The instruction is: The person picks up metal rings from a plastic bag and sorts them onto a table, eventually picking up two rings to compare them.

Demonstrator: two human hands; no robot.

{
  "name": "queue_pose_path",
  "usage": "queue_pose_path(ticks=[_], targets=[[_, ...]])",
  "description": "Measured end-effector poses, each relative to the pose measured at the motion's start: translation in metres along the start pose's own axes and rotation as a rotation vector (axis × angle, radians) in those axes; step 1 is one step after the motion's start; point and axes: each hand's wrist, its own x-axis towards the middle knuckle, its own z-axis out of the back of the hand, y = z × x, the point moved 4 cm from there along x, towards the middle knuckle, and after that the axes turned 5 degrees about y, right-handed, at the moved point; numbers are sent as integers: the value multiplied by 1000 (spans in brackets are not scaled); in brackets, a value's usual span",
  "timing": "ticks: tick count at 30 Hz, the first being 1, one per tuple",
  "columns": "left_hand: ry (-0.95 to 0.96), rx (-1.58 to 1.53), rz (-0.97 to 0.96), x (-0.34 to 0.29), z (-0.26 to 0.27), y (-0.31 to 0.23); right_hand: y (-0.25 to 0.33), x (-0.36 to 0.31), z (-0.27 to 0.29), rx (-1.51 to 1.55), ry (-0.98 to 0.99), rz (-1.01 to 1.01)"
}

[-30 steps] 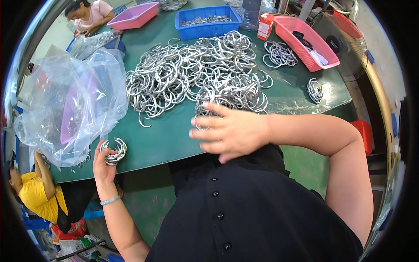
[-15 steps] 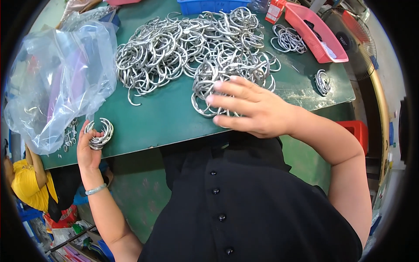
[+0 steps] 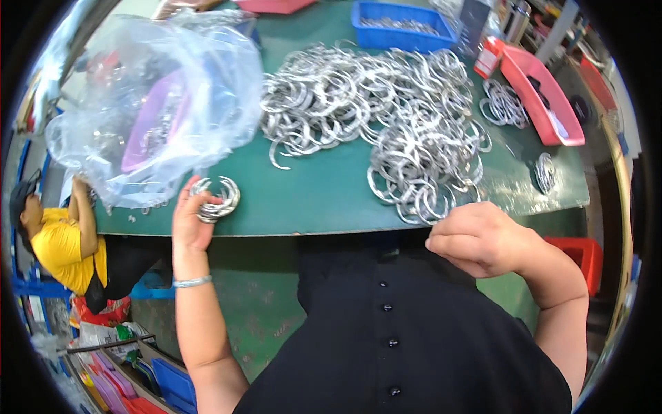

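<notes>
At the table's near edge, my left hand (image 3: pixel 189 224) is closed round a small stack of silvery open metal rings (image 3: pixel 227 201), like cuff bangles. My right hand (image 3: pixel 479 238) is held at the front edge, just in front of a heap of the same rings (image 3: pixel 420 162). Its fingers are curled together, and whatever may be inside them is hidden. Behind that heap, a larger tangled pile of rings (image 3: pixel 331 96) spreads over the green table (image 3: pixel 303 200).
A clear plastic bag (image 3: pixel 221 90) with a pink tray (image 3: pixel 155 121) under or inside it lies at left. A blue bin (image 3: pixel 403 27) and a pink basket (image 3: pixel 545 96) stand behind. Smaller ring bundles (image 3: pixel 545 174) lie at right. A person in yellow (image 3: pixel 62 238) is at far left.
My right hand has drawn back from the ring heap to the table edge, its spread fingers now curled. The left keeps its rings. The whole view has shifted.
</notes>
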Motion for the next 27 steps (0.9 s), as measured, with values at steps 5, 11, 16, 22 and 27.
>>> queue_pose_path(ticks=[5, 11, 16, 22, 27], targets=[[5, -70, -47, -3, 1, 3, 28, 83, 61, -270, -58, 205], [11, -121, -66, -2, 4, 11, 80, 285, 72, -646, 165, 127], [28, -7, -66, 1, -6, -1, -3, 360, 8, -721, 612, -314], [158, 72, 92, 22, -12, -13, -125, 396, -63, -537, 726, -547], [225, 167, 270, 35, -1, -11, -174, 383, -95, -573, 719, -576]])
